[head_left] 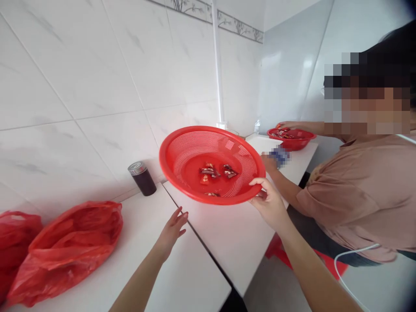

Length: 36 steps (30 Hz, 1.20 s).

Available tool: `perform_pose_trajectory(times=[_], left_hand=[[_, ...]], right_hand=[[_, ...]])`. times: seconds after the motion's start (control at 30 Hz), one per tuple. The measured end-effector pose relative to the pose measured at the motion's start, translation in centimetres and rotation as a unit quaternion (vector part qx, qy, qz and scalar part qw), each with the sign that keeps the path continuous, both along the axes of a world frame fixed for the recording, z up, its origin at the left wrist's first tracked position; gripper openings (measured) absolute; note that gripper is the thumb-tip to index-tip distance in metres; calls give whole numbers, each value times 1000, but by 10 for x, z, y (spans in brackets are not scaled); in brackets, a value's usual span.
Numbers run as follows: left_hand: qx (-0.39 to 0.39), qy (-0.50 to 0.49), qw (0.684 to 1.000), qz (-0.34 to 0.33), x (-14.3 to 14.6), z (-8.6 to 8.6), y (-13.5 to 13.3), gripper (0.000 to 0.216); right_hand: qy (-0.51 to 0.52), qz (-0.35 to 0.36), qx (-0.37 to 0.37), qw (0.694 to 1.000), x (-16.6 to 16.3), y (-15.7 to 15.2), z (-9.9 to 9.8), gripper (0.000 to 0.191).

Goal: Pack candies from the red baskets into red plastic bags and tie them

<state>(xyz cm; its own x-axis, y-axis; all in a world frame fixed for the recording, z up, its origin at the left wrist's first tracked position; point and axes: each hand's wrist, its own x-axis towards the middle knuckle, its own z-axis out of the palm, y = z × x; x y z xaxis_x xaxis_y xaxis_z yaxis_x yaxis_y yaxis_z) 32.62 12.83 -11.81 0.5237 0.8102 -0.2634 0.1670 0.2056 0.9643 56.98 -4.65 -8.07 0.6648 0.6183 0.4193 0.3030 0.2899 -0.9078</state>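
Observation:
My right hand (269, 203) grips the near right rim of a round red plastic basket (182, 151) and holds it tilted above the white table (227, 234). Several small red-wrapped sweets (214, 172) lie on the basket's bottom. My left hand (172, 229) hovers over the table below the basket's left side, fingers stretched out and empty, not touching the basket.
Two red plastic bags (68, 247) lie on the table at the left. A dark cylindrical flask (142, 177) stands by the tiled wall. A seated person at the right reaches into a second red basket (292, 138) further along the table.

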Motion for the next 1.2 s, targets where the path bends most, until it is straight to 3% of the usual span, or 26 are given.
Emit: perform_pose_trajectory(times=[0.17,0.27,0.33,0.47,0.53,0.7,0.83,0.93,0.97,1.03,1.13,1.2], left_hand=[[48,-32,998,22,-42,-5,4,75],[122,-83,978,148,-72,-8,7,84],[164,-76,961,208,-93,-10,8,75],[238,48,954,176,-136,-15,8,43],[278,99,934,200,-156,-18,10,33],[398,192,853,279,-195,-23,17,20],[482,244,788,295,-209,-10,29,24],[524,302,732,314,-220,4,40,36],[532,338,709,315,-225,6,43,38],[529,409,678,305,-238,5,49,32],[524,395,698,287,-261,-11,51,10],[533,351,712,292,-273,-23,48,3]], right_hand=[[83,163,-13,983,-48,4,4,32],[89,231,-49,968,-72,10,-4,26],[72,243,-72,965,-83,14,-15,23],[22,201,-109,973,-90,24,-43,24],[-18,153,-121,981,-90,31,-58,26],[-80,52,-155,983,-94,45,-81,36],[-10,9,-156,988,-114,37,-101,60],[46,-18,-118,992,-148,25,-116,55],[49,-1,-110,993,-162,22,-118,46],[14,106,-120,987,-194,25,-112,27],[-102,299,-114,942,-240,57,-84,14],[-158,322,-64,931,-268,99,-62,12]])
